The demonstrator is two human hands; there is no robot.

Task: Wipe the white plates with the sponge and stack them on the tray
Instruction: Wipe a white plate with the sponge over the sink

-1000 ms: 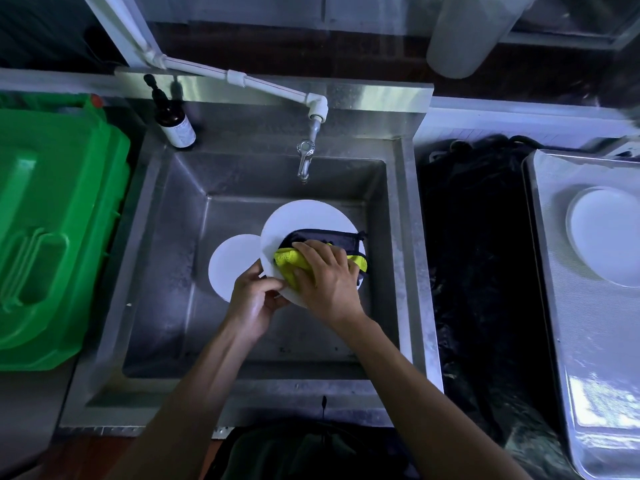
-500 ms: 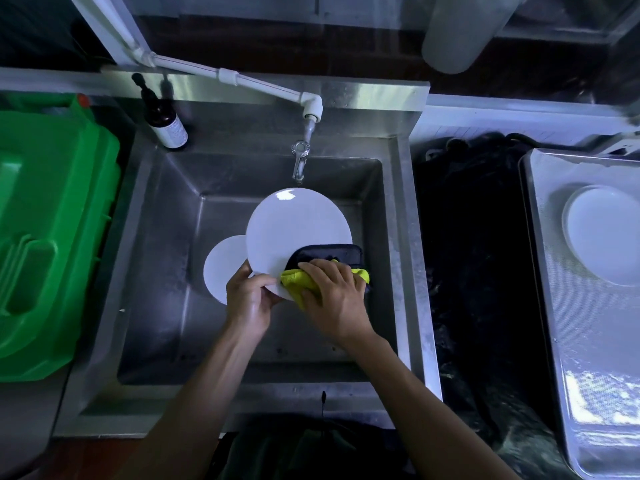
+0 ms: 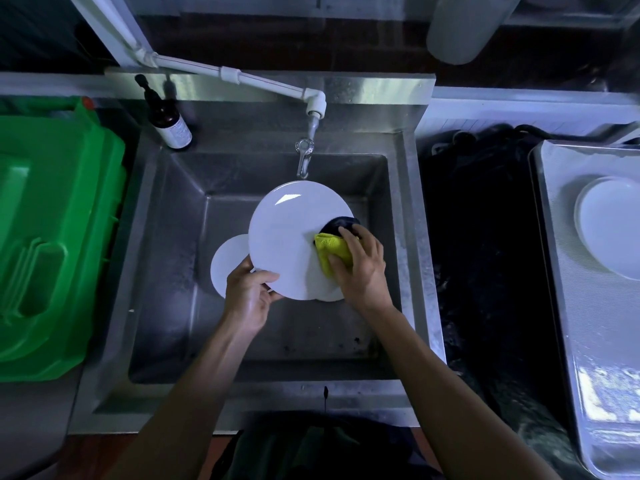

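A white plate (image 3: 287,237) is held tilted over the steel sink (image 3: 173,258). My left hand (image 3: 247,292) pinches its lower left rim. My right hand (image 3: 360,268) grips a yellow and dark sponge (image 3: 332,247) against the plate's right edge. Beneath the held plate, another white plate (image 3: 227,265) lies on the sink floor at the left, and a sliver of one more shows under my right hand. On the metal tray (image 3: 568,306) at the far right sits a white plate (image 3: 609,226).
A tap (image 3: 304,157) on a white pipe hangs over the sink's back. A brown pump bottle (image 3: 168,123) stands at the back left corner. A green plastic bin (image 3: 52,237) fills the left side. Dark black sheeting (image 3: 485,254) lies between sink and tray.
The sponge has slid with my right hand from the plate's middle to its right edge. More of the plate's face now shows, and the plate has tipped up higher.
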